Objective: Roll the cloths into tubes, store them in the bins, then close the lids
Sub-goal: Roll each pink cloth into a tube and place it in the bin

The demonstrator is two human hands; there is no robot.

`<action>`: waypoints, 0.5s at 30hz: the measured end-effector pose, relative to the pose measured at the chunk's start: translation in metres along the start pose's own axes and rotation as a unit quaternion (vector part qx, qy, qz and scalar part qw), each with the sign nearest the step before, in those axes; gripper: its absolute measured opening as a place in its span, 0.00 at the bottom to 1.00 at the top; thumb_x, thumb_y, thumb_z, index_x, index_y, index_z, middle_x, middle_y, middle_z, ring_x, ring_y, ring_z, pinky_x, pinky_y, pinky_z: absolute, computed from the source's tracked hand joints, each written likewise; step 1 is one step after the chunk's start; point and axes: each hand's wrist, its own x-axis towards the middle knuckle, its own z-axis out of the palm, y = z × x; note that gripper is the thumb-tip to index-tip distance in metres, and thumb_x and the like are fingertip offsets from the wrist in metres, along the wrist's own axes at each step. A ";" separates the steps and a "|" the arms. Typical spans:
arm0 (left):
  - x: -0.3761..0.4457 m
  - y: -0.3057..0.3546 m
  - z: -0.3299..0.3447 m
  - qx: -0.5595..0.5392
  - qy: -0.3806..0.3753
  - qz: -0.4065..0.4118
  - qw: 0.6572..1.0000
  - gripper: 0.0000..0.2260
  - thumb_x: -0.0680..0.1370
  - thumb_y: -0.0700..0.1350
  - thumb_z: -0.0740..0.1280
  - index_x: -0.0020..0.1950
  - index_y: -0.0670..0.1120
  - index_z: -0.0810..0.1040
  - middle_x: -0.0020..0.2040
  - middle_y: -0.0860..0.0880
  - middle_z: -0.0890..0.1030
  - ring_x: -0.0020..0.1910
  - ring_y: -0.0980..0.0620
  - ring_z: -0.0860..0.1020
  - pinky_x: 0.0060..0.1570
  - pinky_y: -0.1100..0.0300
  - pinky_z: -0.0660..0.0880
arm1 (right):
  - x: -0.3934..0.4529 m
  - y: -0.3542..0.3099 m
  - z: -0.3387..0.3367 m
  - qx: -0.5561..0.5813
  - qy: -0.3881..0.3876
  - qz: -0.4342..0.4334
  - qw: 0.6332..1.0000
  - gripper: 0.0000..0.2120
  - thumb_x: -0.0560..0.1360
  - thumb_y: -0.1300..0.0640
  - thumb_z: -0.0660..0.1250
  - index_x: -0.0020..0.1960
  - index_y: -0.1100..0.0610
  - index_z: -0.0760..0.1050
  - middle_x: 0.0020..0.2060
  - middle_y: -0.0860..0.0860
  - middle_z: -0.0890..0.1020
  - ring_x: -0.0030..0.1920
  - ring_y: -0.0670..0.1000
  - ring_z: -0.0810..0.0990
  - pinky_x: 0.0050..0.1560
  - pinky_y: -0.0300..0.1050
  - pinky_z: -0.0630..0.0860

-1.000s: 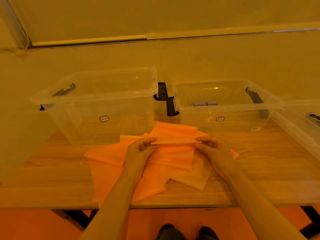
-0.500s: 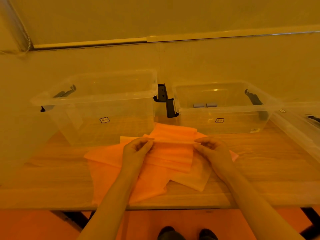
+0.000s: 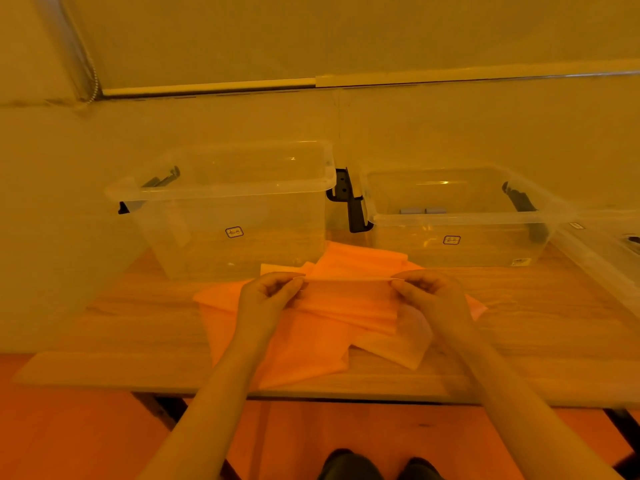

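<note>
Wooden table (image 3: 138, 327) carries orange cloths (image 3: 311, 344) before two clear bins (image 3: 242, 216); left hand (image 3: 266, 296) and right hand (image 3: 429, 296) pinch the top cloth's upper corners; it seems light, soft, best held at corners

No text can be read. The left bin (image 3: 221, 209) and right bin (image 3: 460, 223) each bear a small front label, at 6 o'clock on their walls, too blurred to make out.
</note>
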 end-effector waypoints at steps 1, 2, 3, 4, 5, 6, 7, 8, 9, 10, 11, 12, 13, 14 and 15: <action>-0.002 0.002 -0.002 0.003 0.002 -0.003 1.000 0.05 0.75 0.40 0.70 0.44 0.49 0.83 0.39 0.50 0.83 0.38 0.57 0.79 0.39 0.66 0.76 | -0.002 -0.004 0.001 -0.007 -0.006 -0.002 1.000 0.07 0.72 0.64 0.71 0.43 0.53 0.82 0.39 0.49 0.85 0.42 0.45 0.83 0.40 0.35 0.79; -0.003 0.004 -0.003 0.007 0.002 -0.006 1.000 0.04 0.75 0.41 0.70 0.45 0.49 0.83 0.39 0.50 0.82 0.37 0.58 0.78 0.38 0.66 0.74 | -0.004 -0.007 0.002 -0.017 -0.010 -0.005 1.000 0.06 0.72 0.63 0.71 0.43 0.53 0.82 0.39 0.48 0.85 0.41 0.44 0.83 0.40 0.34 0.78; -0.005 0.006 -0.004 0.011 0.000 -0.009 1.000 0.04 0.76 0.41 0.70 0.46 0.49 0.83 0.39 0.51 0.82 0.38 0.58 0.78 0.38 0.66 0.74 | -0.006 -0.011 0.002 -0.030 -0.011 -0.008 0.999 0.06 0.72 0.63 0.71 0.43 0.53 0.82 0.40 0.48 0.84 0.41 0.43 0.82 0.39 0.34 0.78; -0.006 0.007 -0.005 0.016 -0.003 -0.012 1.000 0.04 0.76 0.41 0.69 0.47 0.48 0.83 0.41 0.51 0.82 0.40 0.57 0.77 0.39 0.66 0.73 | -0.008 -0.014 0.003 -0.044 -0.006 -0.008 0.999 0.05 0.72 0.62 0.71 0.44 0.53 0.82 0.41 0.48 0.84 0.41 0.42 0.81 0.39 0.33 0.77; -0.007 0.009 -0.007 0.018 -0.006 -0.015 1.000 0.04 0.76 0.41 0.69 0.47 0.47 0.83 0.42 0.51 0.82 0.43 0.56 0.78 0.41 0.65 0.73 | -0.010 -0.017 0.003 -0.053 0.001 -0.006 0.999 0.05 0.73 0.62 0.71 0.44 0.53 0.82 0.43 0.47 0.83 0.43 0.42 0.81 0.38 0.32 0.77; -0.008 0.011 -0.008 0.018 -0.009 -0.017 1.000 0.03 0.76 0.41 0.69 0.47 0.46 0.83 0.43 0.51 0.82 0.44 0.55 0.78 0.42 0.64 0.73 | -0.011 -0.020 0.002 -0.059 0.006 -0.004 0.998 0.04 0.73 0.61 0.71 0.45 0.53 0.82 0.44 0.47 0.83 0.43 0.41 0.80 0.37 0.30 0.76; -0.010 0.014 -0.008 0.016 -0.016 -0.017 1.000 0.03 0.76 0.41 0.69 0.47 0.46 0.83 0.44 0.50 0.82 0.46 0.54 0.78 0.43 0.63 0.73 | -0.013 -0.023 0.001 -0.059 0.007 -0.002 0.998 0.04 0.73 0.61 0.70 0.45 0.54 0.81 0.44 0.46 0.82 0.43 0.40 0.80 0.37 0.29 0.75; -0.011 0.016 -0.008 0.014 -0.023 -0.016 1.000 0.03 0.76 0.41 0.69 0.47 0.46 0.83 0.45 0.50 0.82 0.46 0.54 0.78 0.44 0.62 0.73 | -0.015 -0.026 0.000 -0.056 0.004 0.001 0.998 0.04 0.73 0.61 0.70 0.46 0.54 0.81 0.44 0.45 0.82 0.43 0.39 0.80 0.36 0.29 0.75; -0.014 0.019 -0.007 0.011 -0.030 -0.014 0.999 0.03 0.76 0.41 0.69 0.46 0.47 0.83 0.45 0.50 0.83 0.46 0.54 0.79 0.43 0.63 0.73 | -0.017 -0.029 -0.001 -0.051 0.000 0.004 0.999 0.04 0.73 0.61 0.70 0.47 0.55 0.81 0.44 0.45 0.83 0.44 0.39 0.80 0.37 0.29 0.75; -0.015 0.022 -0.006 0.006 -0.034 -0.012 0.999 0.03 0.76 0.41 0.69 0.45 0.48 0.82 0.44 0.52 0.83 0.45 0.56 0.79 0.43 0.64 0.73 | -0.020 -0.031 -0.002 -0.047 -0.003 0.007 0.999 0.04 0.73 0.60 0.70 0.48 0.56 0.81 0.44 0.46 0.83 0.45 0.40 0.81 0.37 0.31 0.75; -0.017 0.026 -0.004 0.000 -0.037 -0.007 0.999 0.04 0.76 0.40 0.69 0.44 0.48 0.82 0.42 0.53 0.83 0.43 0.58 0.79 0.41 0.66 0.73 | -0.022 -0.034 -0.003 -0.043 -0.004 0.010 0.999 0.05 0.73 0.60 0.70 0.49 0.56 0.81 0.44 0.47 0.84 0.47 0.43 0.81 0.39 0.33 0.76; -0.019 0.029 -0.003 -0.006 -0.038 0.001 0.999 0.04 0.76 0.40 0.69 0.43 0.48 0.81 0.40 0.55 0.82 0.40 0.62 0.79 0.39 0.69 0.73 | -0.024 -0.036 -0.004 -0.037 -0.003 0.011 0.999 0.05 0.73 0.60 0.70 0.49 0.57 0.81 0.44 0.48 0.84 0.47 0.45 0.82 0.41 0.36 0.77; -0.021 0.031 -0.002 -0.013 -0.037 0.009 0.999 0.05 0.76 0.39 0.69 0.43 0.48 0.81 0.39 0.56 0.82 0.37 0.65 0.79 0.36 0.71 0.72 | -0.026 -0.038 -0.006 -0.031 -0.002 0.010 0.999 0.05 0.73 0.61 0.70 0.49 0.56 0.80 0.44 0.49 0.84 0.47 0.47 0.82 0.43 0.38 0.79; -0.022 0.033 -0.002 -0.016 -0.035 0.015 0.999 0.05 0.76 0.39 0.69 0.44 0.48 0.80 0.39 0.55 0.82 0.35 0.67 0.78 0.33 0.73 0.71 | -0.028 -0.040 -0.007 -0.027 0.000 0.009 1.000 0.05 0.73 0.61 0.70 0.49 0.56 0.78 0.44 0.51 0.84 0.47 0.48 0.82 0.46 0.42 0.79; -0.024 0.034 -0.002 -0.015 -0.037 0.018 0.999 0.05 0.76 0.39 0.69 0.45 0.49 0.79 0.39 0.54 0.82 0.33 0.67 0.77 0.32 0.73 0.70 | -0.030 -0.042 -0.008 -0.027 0.000 0.006 1.000 0.05 0.73 0.61 0.70 0.48 0.55 0.77 0.43 0.51 0.84 0.47 0.48 0.82 0.47 0.44 0.80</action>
